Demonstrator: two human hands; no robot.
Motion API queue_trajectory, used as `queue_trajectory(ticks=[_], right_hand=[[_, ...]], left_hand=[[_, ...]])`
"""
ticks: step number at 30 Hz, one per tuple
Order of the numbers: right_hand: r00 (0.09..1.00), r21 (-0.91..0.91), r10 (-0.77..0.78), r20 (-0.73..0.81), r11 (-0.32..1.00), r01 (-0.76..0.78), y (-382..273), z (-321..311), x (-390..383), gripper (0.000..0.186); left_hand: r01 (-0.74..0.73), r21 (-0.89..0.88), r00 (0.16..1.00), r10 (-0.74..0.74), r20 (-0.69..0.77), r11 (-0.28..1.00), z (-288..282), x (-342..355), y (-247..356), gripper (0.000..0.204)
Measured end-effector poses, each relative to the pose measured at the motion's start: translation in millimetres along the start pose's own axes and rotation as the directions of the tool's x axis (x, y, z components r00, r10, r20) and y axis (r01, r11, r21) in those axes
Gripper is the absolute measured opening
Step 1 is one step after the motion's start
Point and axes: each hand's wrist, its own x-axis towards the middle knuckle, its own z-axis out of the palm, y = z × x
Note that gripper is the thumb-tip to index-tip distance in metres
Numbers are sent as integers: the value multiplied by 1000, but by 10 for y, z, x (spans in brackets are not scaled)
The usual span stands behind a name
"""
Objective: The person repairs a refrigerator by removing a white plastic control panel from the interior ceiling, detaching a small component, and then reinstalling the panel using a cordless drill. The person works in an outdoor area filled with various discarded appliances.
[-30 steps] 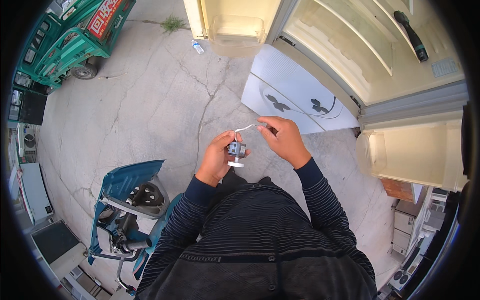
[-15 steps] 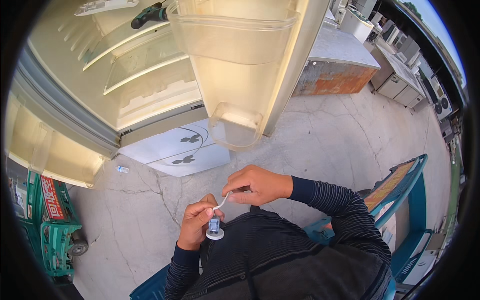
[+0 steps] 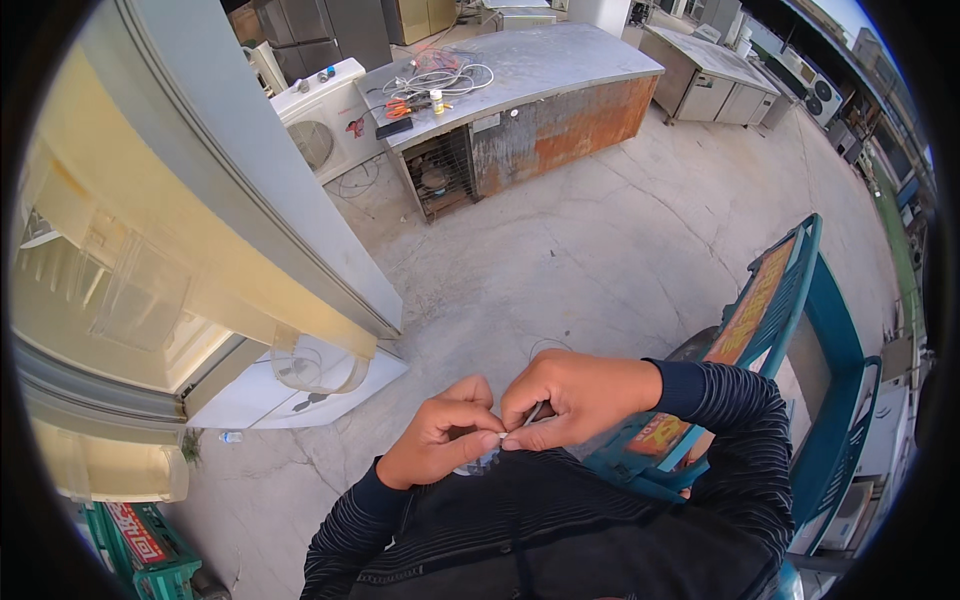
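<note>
My left hand [image 3: 437,440] is closed on a small grey component [image 3: 474,466], which is mostly hidden beneath it. My right hand [image 3: 553,398] pinches a thin white wire [image 3: 535,411] just beside it, and the fingertips of both hands meet at the wire, low in the middle of the view, in front of my body.
An open cream-lined refrigerator [image 3: 150,250] stands at left. Ahead, a rusty metal counter [image 3: 555,125] carries cables and tools beside an outdoor unit [image 3: 309,140]. A teal cart [image 3: 835,320] is close on my right, a green cart [image 3: 160,570] lower left, and a bottle [image 3: 231,437] by the refrigerator.
The view has swung rightward, bringing the counter into sight and the refrigerator to the left. My hands have drawn together, their fingertips now meeting on the wire and covering much of the component.
</note>
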Motion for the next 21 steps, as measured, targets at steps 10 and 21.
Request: queue_trajectory(ticks=[10,21], right_hand=[[882,-317,232,-409,871,-376,825,-920,-254,29],[964,-195,169,-204,958,-210,1219,-2943,-40,19]], left_hand=[[-123,624,976,209,-66,772,-189,1367,-552,8],[13,543,929,190,-317,840,-999,2612,-904,5]])
